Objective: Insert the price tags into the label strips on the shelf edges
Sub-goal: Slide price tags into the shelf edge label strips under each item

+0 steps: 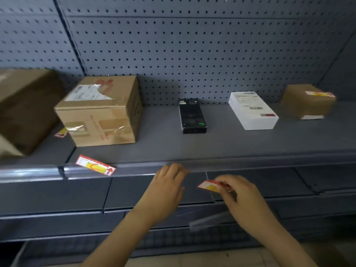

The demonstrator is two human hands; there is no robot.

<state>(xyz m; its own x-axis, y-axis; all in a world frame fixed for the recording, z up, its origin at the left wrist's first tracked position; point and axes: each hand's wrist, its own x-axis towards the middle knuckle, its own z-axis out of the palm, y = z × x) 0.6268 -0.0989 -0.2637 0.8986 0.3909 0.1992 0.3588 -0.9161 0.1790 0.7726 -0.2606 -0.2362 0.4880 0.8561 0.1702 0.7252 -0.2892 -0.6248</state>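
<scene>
My right hand pinches a red, white and yellow price tag between thumb and fingers, holding it just below the shelf's front edge. My left hand reaches up with fingers relaxed, fingertips touching the clear label strip along that edge. Further left, a second price tag lies tilted on the shelf at the strip. On the shelf stand a taped cardboard box, a slim black box, a white box and a small brown box, before a grey pegboard.
</scene>
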